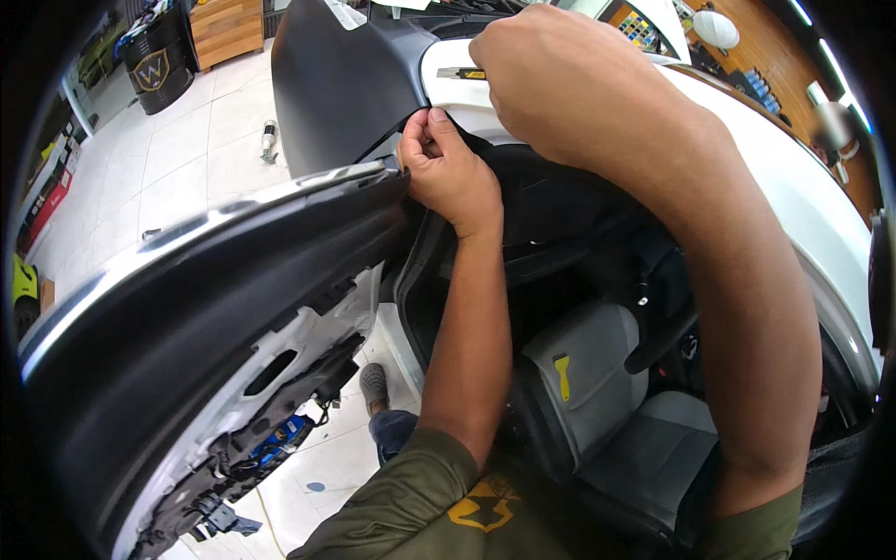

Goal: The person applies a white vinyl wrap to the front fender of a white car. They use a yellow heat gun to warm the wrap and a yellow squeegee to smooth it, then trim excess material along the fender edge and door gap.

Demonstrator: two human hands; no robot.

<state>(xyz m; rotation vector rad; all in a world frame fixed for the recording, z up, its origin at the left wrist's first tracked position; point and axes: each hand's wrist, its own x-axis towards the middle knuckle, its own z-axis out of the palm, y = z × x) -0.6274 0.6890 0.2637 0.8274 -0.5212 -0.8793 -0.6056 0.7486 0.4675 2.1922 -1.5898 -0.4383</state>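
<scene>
My left hand (455,177) is at the seam between the dark grey fender (345,84) and the white pillar area (457,95). Its thumb and index finger pinch a thin black strip (381,143) that runs down toward the top of the door. Above it, my right hand (560,79) is closed round a snap-off utility knife (461,73), which pokes out to the left over the white panel. The right fingers are mostly hidden behind the back of the hand. I cannot tell whether the blade is out.
An opened car door (224,261), its inner trim partly off, fills the left. A yellow scraper (562,377) lies on the grey seat (597,415) inside. On the tiled floor (173,154) are a small bottle (269,136), a black barrel (159,84) and a wooden cabinet (227,33).
</scene>
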